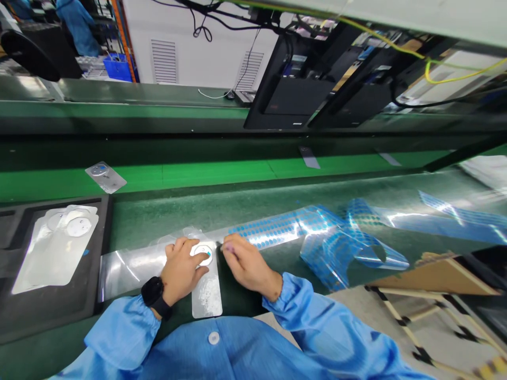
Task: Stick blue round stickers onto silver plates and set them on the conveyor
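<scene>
a pale, flat panel [206, 298] with rounded corners lies on the green counter [146, 216], right in front of the person; near its far end is a round white part with a small teal spot. the left hand [182, 272], with a black watch [153, 293] at the wrist, rests over the panel's left edge, fingers loosely spread, the index fingertip at the teal spot and the thumb just nearer. the right hand [249, 264] is just right of the panel's far end, its fingers drawn into a narrow pinch around a small dark thing [219, 246], too small to make out.

left of the panel, a clear strip [122, 272] reaches out past the left hand. right of the panel, a clear sheet with rows of blue dots [273, 229] stretches away and curls into loops. well left of the panel, a black tray [105, 235] carries a few overlapping pale plates [49, 264]. beyond the panel, a single silvery plate [109, 181] lies on a bright green belt [217, 177]; farther off, to the right, are two black monitors [295, 97].
</scene>
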The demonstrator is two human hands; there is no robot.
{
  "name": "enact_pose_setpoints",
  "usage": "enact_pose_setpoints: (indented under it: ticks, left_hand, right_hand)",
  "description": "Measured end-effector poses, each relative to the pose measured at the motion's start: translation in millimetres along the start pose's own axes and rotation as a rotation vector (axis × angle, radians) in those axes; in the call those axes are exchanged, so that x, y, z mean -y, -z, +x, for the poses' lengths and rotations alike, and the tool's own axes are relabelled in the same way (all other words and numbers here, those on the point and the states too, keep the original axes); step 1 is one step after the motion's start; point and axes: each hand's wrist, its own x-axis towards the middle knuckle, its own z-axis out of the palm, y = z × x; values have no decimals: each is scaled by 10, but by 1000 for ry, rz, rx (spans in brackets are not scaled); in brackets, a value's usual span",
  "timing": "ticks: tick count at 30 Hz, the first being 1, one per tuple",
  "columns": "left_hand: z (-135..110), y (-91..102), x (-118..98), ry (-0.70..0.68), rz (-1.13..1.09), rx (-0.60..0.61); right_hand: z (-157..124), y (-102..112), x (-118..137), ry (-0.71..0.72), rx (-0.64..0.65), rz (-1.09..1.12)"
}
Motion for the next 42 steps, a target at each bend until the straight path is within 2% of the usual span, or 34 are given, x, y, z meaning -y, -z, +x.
enact_pose_setpoints:
  ticks: [2, 4, 8, 15, 21, 23, 26, 29, 31, 34, 36, 38, 40, 42]
  left_hand:
    - [-1, -8, 4, -2, 13, -10]
    - [-1, -18, 7, -4, 21, -18]
    - [2, -34, 9, -5, 20, -31]
    - [0, -73, 5, -10, 11, -75]
    - [7, -150, 31, -50, -20, -164]
    - [20, -193, 29, -50, -46, -193]
    - [59, -279, -1, -49, -80, -263]
    - [85, -303, -85, -62, -80, -412]
    - [46, -204, -158, -82, -67, -561]
    - [-155, 175, -140, -52, -51, -794]
    - [-353, 537, 59, 78, 6, -891]
    - [-545, 901, 410, 301, 133, -931]
    - [-688, 1193, 823, 601, 248, -839]
    - [-770, 1359, 1189, 850, 263, -618]
  right_hand:
    - [-76, -38, 56, 96, 177, -152]
    - [-121, -104, 94, 70, 320, -310]
    - [-140, -197, 119, -17, 422, -473]
    - [-122, -199, 160, -39, 456, -476]
    - [-81, -176, 136, -87, 444, -397]
    - [-73, -172, 83, -115, 423, -325]
    - [-41, -185, -38, -222, 282, -155]
    - [121, -187, -179, -371, 259, 78]
    - [385, -151, -260, -403, 298, 225]
    - [1072, -27, -334, -361, 214, 317]
    - [1637, 76, -339, -348, 93, 236]
    - [2136, 149, -300, -349, -44, 53]
    - [2444, 161, -221, -403, -159, -58]
    - [2504, 124, -123, -425, -186, -55]
